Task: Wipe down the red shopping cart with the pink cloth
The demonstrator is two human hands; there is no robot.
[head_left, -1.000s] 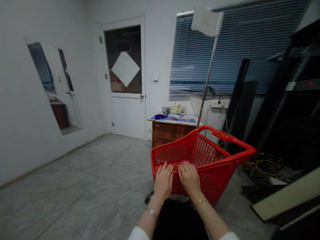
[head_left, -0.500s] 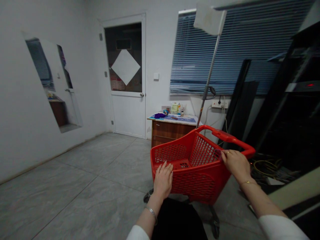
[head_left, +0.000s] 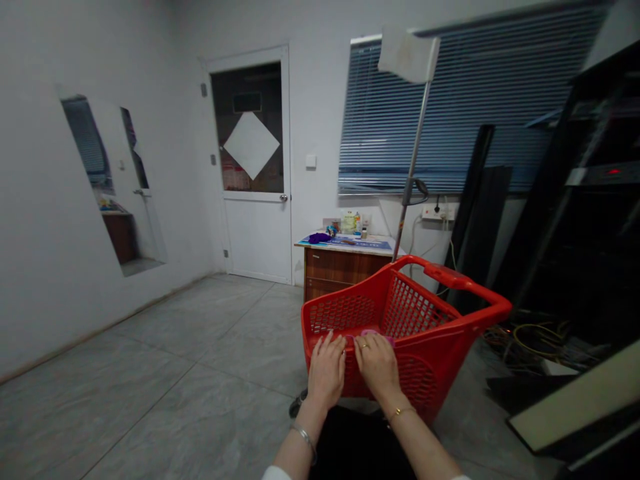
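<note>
My left hand (head_left: 327, 372) and my right hand (head_left: 377, 365) lie side by side on the near rim of a red plastic shopping cart (head_left: 413, 310), fingers draped over its edge. A small pink object (head_left: 376, 335) sits just beyond my right fingertips, partly hidden by that hand. I cannot tell what it is. The cart's mesh walls rise around its red floor.
A wooden drawer cabinet (head_left: 345, 267) with several small items on top stands ahead by a white door (head_left: 255, 233). A metal pole (head_left: 413, 147) rises behind the cart. Black panels (head_left: 480, 213) lean at right, above tangled cables (head_left: 530, 340) on the grey tile floor (head_left: 200, 360).
My right hand has moved left from the cart's far-right rim to beside my left hand. The pink object now shows by my right fingertips, and the view has tilted slightly.
</note>
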